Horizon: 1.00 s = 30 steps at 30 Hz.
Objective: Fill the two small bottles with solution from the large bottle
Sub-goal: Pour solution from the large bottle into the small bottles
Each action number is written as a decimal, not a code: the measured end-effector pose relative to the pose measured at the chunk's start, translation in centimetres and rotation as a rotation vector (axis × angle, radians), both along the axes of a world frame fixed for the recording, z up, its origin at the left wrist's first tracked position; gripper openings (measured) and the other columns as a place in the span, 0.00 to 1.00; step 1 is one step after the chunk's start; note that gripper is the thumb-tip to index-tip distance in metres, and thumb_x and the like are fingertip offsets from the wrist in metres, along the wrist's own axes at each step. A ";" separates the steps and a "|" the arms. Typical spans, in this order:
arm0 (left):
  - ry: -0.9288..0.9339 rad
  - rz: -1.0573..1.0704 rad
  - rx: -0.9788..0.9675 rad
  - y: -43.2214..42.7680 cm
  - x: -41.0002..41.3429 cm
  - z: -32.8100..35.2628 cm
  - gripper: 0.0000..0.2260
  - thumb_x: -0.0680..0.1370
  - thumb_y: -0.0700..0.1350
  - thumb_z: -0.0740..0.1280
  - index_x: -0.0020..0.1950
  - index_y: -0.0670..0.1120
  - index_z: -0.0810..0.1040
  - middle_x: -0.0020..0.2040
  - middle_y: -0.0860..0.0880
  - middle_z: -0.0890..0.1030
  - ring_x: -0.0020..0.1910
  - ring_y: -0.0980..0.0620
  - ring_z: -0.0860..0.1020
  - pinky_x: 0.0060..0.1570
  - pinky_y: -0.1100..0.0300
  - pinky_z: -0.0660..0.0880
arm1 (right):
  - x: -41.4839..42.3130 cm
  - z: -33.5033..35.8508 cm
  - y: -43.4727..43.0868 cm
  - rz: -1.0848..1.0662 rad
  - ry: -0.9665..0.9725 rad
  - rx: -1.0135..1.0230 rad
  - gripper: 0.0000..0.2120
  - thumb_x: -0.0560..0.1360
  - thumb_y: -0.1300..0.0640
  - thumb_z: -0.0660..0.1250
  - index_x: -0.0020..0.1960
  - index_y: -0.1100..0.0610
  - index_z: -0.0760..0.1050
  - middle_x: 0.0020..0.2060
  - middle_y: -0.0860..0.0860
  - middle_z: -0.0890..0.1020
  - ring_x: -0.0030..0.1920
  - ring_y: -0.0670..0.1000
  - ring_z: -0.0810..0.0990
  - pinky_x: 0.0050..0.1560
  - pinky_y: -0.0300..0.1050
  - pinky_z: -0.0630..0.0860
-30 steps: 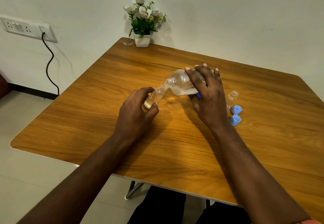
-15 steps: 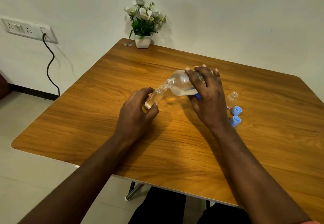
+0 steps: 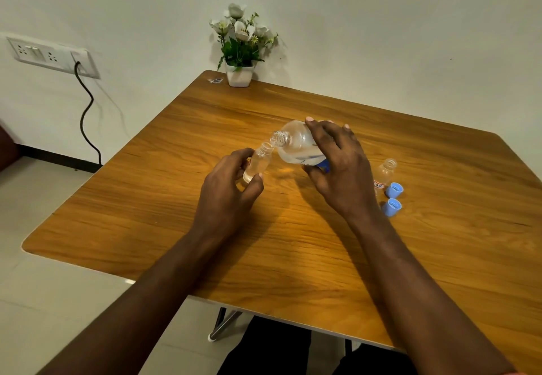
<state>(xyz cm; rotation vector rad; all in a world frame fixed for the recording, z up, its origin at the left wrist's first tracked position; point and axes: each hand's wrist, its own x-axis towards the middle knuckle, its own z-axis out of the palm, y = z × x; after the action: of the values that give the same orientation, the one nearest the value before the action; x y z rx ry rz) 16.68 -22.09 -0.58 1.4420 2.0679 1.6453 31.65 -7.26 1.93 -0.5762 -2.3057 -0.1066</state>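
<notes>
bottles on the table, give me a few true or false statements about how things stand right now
1. The right hand holds the large bottle tipped toward the small bottle. True.
2. The left hand rests flat on the table, empty. False: it grips the small bottle.
3. A second small bottle stands uncapped beside the right hand. True.
4. The two blue caps are screwed onto bottles. False: both lie loose on the table.
5. The flower pot sits at the table's far edge. True.
</notes>
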 end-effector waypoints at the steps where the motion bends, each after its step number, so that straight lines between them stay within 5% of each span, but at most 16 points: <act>1: -0.008 0.001 -0.003 0.0 0.0 0.0 0.19 0.74 0.48 0.67 0.65 0.49 0.73 0.55 0.55 0.77 0.55 0.56 0.78 0.55 0.53 0.78 | -0.1 0.0 -0.1 -0.001 -0.002 -0.007 0.40 0.67 0.59 0.78 0.74 0.57 0.63 0.64 0.59 0.75 0.65 0.59 0.73 0.68 0.60 0.69; 6: -0.038 0.006 -0.007 0.0 0.1 0.2 0.19 0.76 0.46 0.68 0.66 0.48 0.73 0.57 0.55 0.77 0.56 0.56 0.77 0.56 0.52 0.78 | -0.8 0.0 -0.8 0.009 0.070 -0.165 0.40 0.68 0.55 0.78 0.75 0.56 0.63 0.65 0.55 0.76 0.62 0.55 0.75 0.56 0.48 0.78; 9: -0.064 0.028 -0.003 0.0 0.0 0.1 0.19 0.75 0.46 0.69 0.65 0.48 0.73 0.57 0.53 0.80 0.55 0.57 0.78 0.56 0.52 0.77 | -1.4 0.2 -1.3 0.012 0.129 -0.258 0.42 0.67 0.52 0.78 0.75 0.56 0.62 0.65 0.54 0.76 0.62 0.52 0.76 0.52 0.39 0.74; 20: -0.071 0.028 -0.075 0.2 0.1 -0.3 0.19 0.74 0.46 0.71 0.64 0.48 0.74 0.55 0.52 0.82 0.53 0.58 0.80 0.52 0.51 0.78 | -3.9 0.0 -1.8 0.039 0.307 -0.561 0.39 0.66 0.48 0.78 0.72 0.49 0.63 0.64 0.45 0.75 0.61 0.46 0.76 0.53 0.48 0.81; 30: -0.068 0.010 -0.100 0.1 0.2 -0.2 0.18 0.75 0.45 0.71 0.63 0.49 0.73 0.54 0.52 0.82 0.53 0.57 0.80 0.52 0.49 0.79 | -4.7 -0.3 -1.6 0.025 0.377 -0.700 0.40 0.66 0.50 0.79 0.72 0.50 0.63 0.61 0.40 0.73 0.58 0.41 0.73 0.48 0.31 0.75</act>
<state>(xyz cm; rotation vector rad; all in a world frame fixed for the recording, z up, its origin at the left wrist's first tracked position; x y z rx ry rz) 16.89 -22.00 -0.73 1.3278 2.0914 1.5474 26.90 -8.91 1.63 -0.8240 -1.9389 0.7828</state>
